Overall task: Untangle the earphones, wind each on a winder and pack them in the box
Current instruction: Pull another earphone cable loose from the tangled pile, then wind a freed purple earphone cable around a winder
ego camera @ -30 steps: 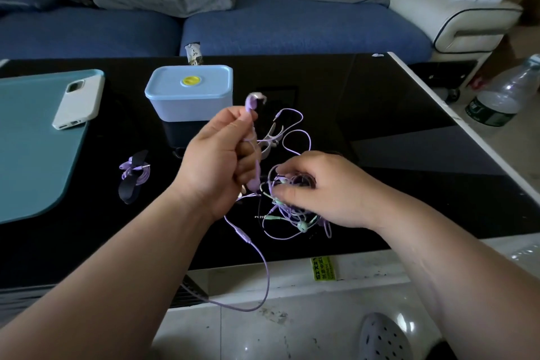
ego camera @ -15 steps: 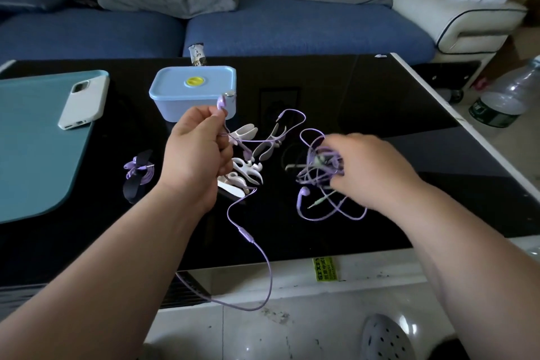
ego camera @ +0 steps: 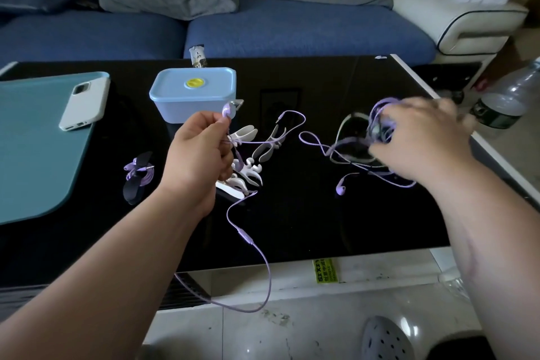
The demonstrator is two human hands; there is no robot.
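Pulled farther right than a second ago, the tangle [ego camera: 380, 126] now sits well apart from the rest. One wound earphone [ego camera: 137, 175] lies left of the closed box [ego camera: 193, 96]. My left hand [ego camera: 198, 155] pinches a purple earphone [ego camera: 227, 110] by its bud. Its cord drapes over the loose white winders [ego camera: 248, 172] and loops off the table [ego camera: 306, 228] front, so lifting could snag or drag them. My right hand [ego camera: 423, 146], blurred, clutches that tangle; yanking may tighten knots.

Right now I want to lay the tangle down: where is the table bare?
Bare table lies between the winders and the tangle, and behind it, right of the box. Crowded around the winders, near the left hand.
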